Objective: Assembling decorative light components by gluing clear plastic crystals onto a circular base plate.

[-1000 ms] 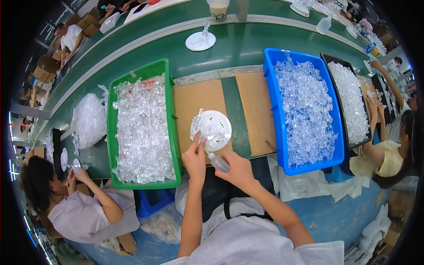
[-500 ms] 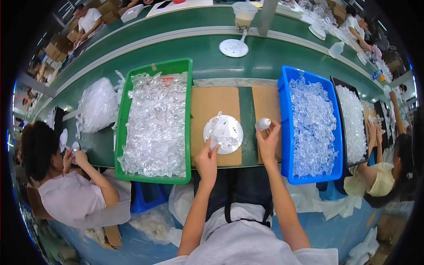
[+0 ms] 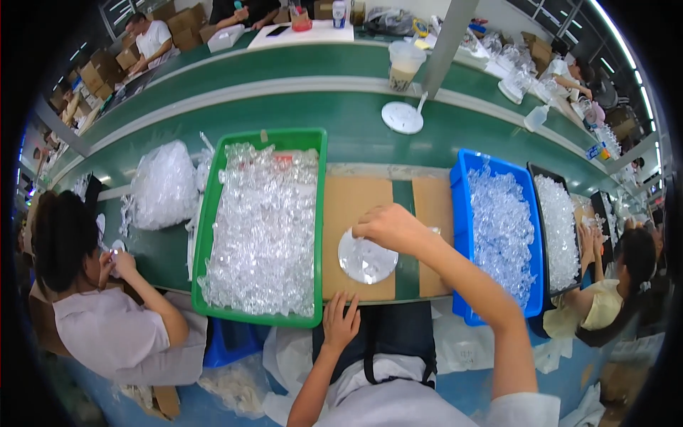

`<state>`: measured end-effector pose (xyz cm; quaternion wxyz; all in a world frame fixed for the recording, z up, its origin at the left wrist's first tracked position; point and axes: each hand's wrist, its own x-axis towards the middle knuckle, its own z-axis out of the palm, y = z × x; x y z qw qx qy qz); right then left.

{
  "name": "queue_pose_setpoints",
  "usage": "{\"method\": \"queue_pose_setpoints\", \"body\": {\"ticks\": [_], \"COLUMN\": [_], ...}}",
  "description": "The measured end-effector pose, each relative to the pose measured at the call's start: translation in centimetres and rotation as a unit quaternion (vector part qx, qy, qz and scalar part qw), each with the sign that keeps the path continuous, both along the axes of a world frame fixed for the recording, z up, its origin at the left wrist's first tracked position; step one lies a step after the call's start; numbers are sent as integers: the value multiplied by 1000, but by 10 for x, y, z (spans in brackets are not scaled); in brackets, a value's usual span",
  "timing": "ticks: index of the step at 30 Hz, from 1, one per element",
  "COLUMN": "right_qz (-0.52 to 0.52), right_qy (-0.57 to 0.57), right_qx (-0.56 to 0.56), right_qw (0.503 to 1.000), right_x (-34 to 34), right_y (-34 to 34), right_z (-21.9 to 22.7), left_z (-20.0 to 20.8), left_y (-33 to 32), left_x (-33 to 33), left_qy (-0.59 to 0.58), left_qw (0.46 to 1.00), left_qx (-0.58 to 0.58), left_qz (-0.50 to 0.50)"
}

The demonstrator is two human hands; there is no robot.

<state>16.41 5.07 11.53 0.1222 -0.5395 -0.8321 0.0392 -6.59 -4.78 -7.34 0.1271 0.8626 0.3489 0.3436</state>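
Head view, right hand point(image 3: 388, 226) curled over white disc point(image 3: 368, 262) (cannot tell its grip), left hand point(image 3: 341, 324) spread at table point(image 3: 407, 286) edge

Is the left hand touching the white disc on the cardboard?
Apart: the head view shows a strip of bare cardboard between the left hand and the near edge of the disc.

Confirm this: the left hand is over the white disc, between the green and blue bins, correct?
No: the head view shows the right hand over the white disc, between the green bin and the blue bin. The left hand is at the near edge of the green table.
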Motion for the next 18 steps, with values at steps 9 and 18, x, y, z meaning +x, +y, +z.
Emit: {"method": "queue_pose_setpoints", "body": {"ticks": [9,18], "right_qz": [-151,-618], "right_qy": [-70,56], "right_qx": [94,46], "right_qw": [981,783], "right_x": [142,297], "right_y": [171,159], "right_z": [-1,-40], "left_z": [-11,-13], "left_y": [0,2], "left_x": [3,4], "left_qy": [22,16], "left_qw": [998,997], "left_qx": [59,69], "left_qz": [-2,2]}}
